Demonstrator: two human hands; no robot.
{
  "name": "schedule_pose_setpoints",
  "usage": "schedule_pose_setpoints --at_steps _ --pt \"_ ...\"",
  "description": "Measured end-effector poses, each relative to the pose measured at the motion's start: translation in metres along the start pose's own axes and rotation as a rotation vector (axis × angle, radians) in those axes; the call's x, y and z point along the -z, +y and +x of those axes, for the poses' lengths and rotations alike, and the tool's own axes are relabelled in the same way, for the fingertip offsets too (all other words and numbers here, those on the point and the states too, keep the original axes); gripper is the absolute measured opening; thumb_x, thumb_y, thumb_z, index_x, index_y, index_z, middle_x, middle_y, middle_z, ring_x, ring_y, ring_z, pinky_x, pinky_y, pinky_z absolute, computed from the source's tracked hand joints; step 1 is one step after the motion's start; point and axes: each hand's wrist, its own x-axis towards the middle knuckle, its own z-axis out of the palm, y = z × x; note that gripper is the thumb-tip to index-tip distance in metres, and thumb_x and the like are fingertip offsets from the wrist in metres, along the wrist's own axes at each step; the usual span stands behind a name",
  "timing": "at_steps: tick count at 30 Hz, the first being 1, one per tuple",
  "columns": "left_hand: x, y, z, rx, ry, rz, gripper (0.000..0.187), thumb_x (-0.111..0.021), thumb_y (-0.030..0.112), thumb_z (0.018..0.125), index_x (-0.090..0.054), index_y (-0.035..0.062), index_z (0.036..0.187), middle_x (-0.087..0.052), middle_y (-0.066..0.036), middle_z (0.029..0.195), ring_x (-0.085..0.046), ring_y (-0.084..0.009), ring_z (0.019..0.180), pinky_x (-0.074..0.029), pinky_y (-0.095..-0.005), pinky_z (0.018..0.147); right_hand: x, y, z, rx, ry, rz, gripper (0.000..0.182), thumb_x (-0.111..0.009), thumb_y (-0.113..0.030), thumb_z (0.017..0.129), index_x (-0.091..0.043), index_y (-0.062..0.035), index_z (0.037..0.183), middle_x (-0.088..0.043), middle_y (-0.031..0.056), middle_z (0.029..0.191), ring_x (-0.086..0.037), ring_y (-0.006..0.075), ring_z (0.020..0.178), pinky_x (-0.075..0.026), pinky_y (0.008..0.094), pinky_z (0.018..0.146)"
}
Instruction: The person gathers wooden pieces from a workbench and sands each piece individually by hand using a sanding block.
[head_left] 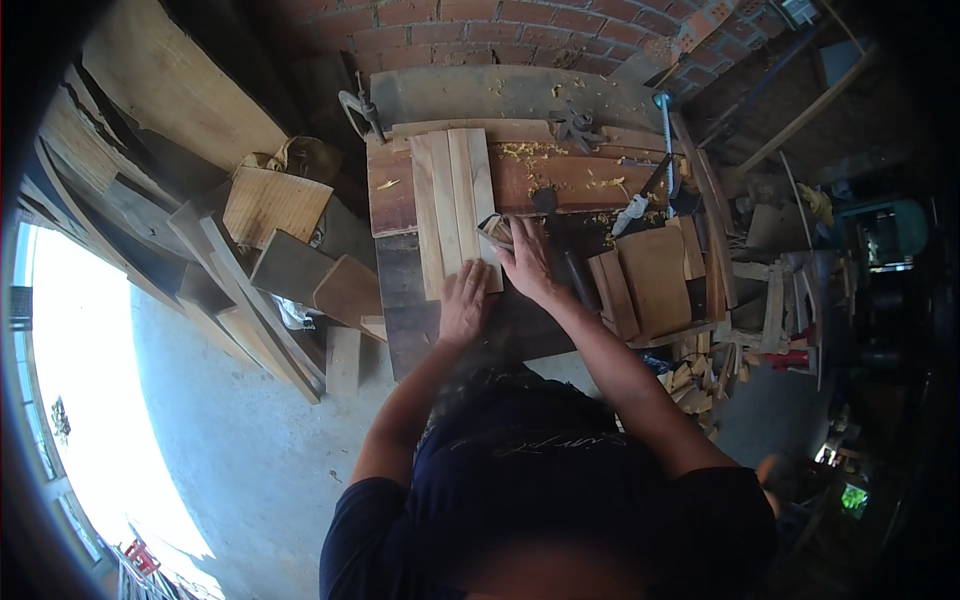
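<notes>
Several pale wooden strips (446, 196) lie side by side on the workbench (410, 270), running away from me. My left hand (464, 300) rests on their near end, fingers stretched out and close together. My right hand (530, 260) is at the strips' right edge, its fingers curled over a small block with a grey sheet around it (494, 230), which looks like a sanding block. The hand hides much of that block. A dark rounded piece (543, 200) lies on the bench just beyond my right hand.
A clamp (366, 108) stands at the bench's back left corner. Yellow shavings (530, 152) and a dark metal tool (575, 127) lie at the back. Boards (655, 275) sit on the right. Stacked planks (275, 215) crowd the left, beside the concrete floor (230, 400).
</notes>
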Motion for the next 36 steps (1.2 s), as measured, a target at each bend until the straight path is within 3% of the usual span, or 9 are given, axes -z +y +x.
schedule_pose_setpoints --at_steps 4,8,10,16,22,25,28,30,36 --pt "0.000 -0.002 -0.001 0.023 -0.015 -0.053 0.061 -0.062 0.028 0.086 -0.042 0.0114 0.142 -0.039 -0.009 0.147 -0.033 -0.0254 0.139 -0.025 -0.0453 0.109 -0.041 0.002 0.036 -0.010 -0.103 -0.118 0.054 -0.064 -0.022 0.083 -0.044 0.0002 0.128 -0.045 0.0193 0.120 -0.046 0.0399 0.105 -0.038 0.0516 0.092" --pt "0.005 -0.002 0.004 0.015 -0.033 -0.058 0.062 -0.062 0.026 0.085 -0.041 0.0137 0.142 -0.040 -0.008 0.147 -0.034 -0.0247 0.138 -0.026 -0.0446 0.108 -0.051 0.012 0.137 -0.009 -0.057 -0.233 0.045 -0.059 -0.029 0.089 -0.047 0.0007 0.121 -0.048 0.0173 0.115 -0.048 0.0372 0.101 -0.041 0.0516 0.085" --pt "0.005 -0.002 0.002 -0.003 -0.041 -0.049 0.060 -0.061 0.025 0.087 -0.041 0.0140 0.142 -0.040 -0.008 0.147 -0.035 -0.0239 0.138 -0.027 -0.0442 0.107 -0.063 0.017 0.164 0.021 0.022 -0.225 0.045 -0.060 -0.026 0.088 -0.046 0.0019 0.120 -0.047 0.0192 0.115 -0.048 0.0386 0.105 -0.041 0.0509 0.089" --pt "0.003 -0.001 0.005 0.028 -0.006 -0.099 0.058 -0.062 0.027 0.087 -0.044 0.0147 0.141 -0.042 -0.006 0.146 -0.036 -0.0225 0.137 -0.027 -0.0429 0.106 -0.047 -0.001 0.053 -0.054 -0.237 -0.145 0.053 -0.061 -0.018 0.085 -0.042 0.0007 0.130 -0.044 0.0218 0.121 -0.045 0.0406 0.106 -0.036 0.0540 0.092" --pt "0.006 -0.002 0.004 0.017 -0.078 -0.046 0.056 -0.060 0.023 0.087 -0.046 0.0153 0.140 -0.042 -0.006 0.146 -0.037 -0.0230 0.137 -0.027 -0.0438 0.105 -0.077 -0.001 0.172 -0.067 -0.041 -0.251 0.043 -0.061 -0.024 0.087 -0.047 -0.0004 0.121 -0.050 0.0185 0.115 -0.047 0.0383 0.102 -0.037 0.0519 0.088" --pt "0.005 -0.002 0.002 0.010 -0.046 -0.072 0.055 -0.060 0.023 0.087 -0.046 0.0150 0.140 -0.043 -0.006 0.146 -0.037 -0.0230 0.137 -0.028 -0.0442 0.105 -0.090 0.014 0.160 0.002 0.069 -0.273 0.043 -0.060 -0.024 0.087 -0.048 -0.0003 0.121 -0.050 0.0182 0.114 -0.048 0.0379 0.101 -0.037 0.0513 0.087" --pt "0.001 -0.005 -0.001 0.002 -0.047 -0.063 0.054 -0.059 0.023 0.087 -0.047 0.0142 0.139 -0.043 -0.006 0.145 -0.037 -0.0232 0.136 -0.027 -0.0451 0.105 -0.054 -0.013 0.079 -0.163 -0.226 -0.203 0.046 -0.061 -0.025 0.086 -0.048 -0.0007 0.123 -0.049 0.0169 0.114 -0.047 0.0374 0.101 -0.037 0.0513 0.089" --pt "-0.012 -0.011 -0.007 0.006 -0.042 -0.099 0.052 -0.057 0.021 0.086 -0.049 0.0129 0.137 -0.043 -0.006 0.145 -0.036 -0.0236 0.137 -0.026 -0.0461 0.106 -0.050 -0.018 0.051 -0.159 -0.210 -0.247 0.047 -0.061 -0.027 0.086 -0.047 -0.0019 0.123 -0.047 0.0157 0.117 -0.045 0.0366 0.103 -0.036 0.0538 0.088" --pt "0.000 -0.002 0.002 0.007 -0.038 -0.056 0.053 -0.058 0.021 0.087 -0.047 0.0148 0.139 -0.044 -0.005 0.144 -0.038 -0.0231 0.136 -0.027 -0.0446 0.105 -0.076 -0.010 0.180 -0.200 -0.086 -0.234 0.040 -0.060 -0.025 0.089 -0.048 -0.0023 0.120 -0.047 0.0157 0.123 -0.046 0.0373 0.112 -0.037 0.0529 0.092"
